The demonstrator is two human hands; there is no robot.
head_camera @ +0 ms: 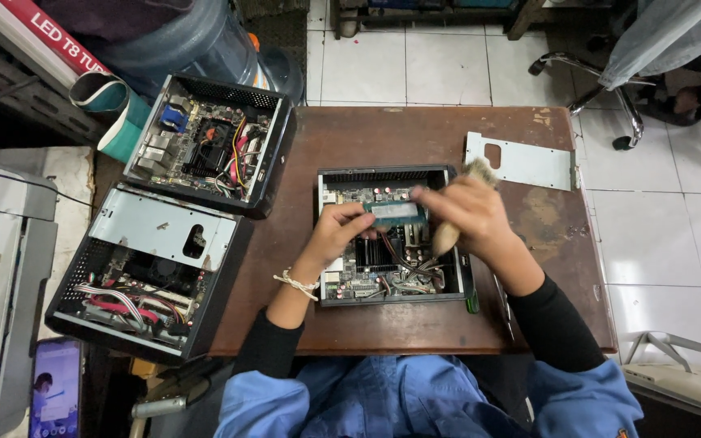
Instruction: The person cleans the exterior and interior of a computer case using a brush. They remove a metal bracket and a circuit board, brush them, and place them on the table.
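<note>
We worked at a small brown wooden table (383,324), its top scuffed and worn pale in patches, set on a floor of white tiles (448,65). At the middle of it stood an open black computer case (391,292), a shallow metal box with its crowded circuit board and bundled wires laid bare. Over that case we held a memory module (395,213), a thin green strip with a pale label. Our left hand (341,231) pinched its left end between thumb and fingertips. Our right hand (470,212) gripped the other end with its fingers while also clasping a small brush (458,212), whose wooden handle poked out below the palm and whose pale bristles stuck up above the knuckles.

Bare wood ran round the case on every side, widest toward the far edge. A flat grey metal cover plate (521,162) with one rounded cutout lay at the far right corner, close to the table's edge.

We counted three opened cases in all: the one on the table and two more (208,142) (148,268) left of it, both black and boxy. A phone (54,388) with a lit screen lay lower left, and a chrome chair base (602,97) stood beyond the table.
</note>
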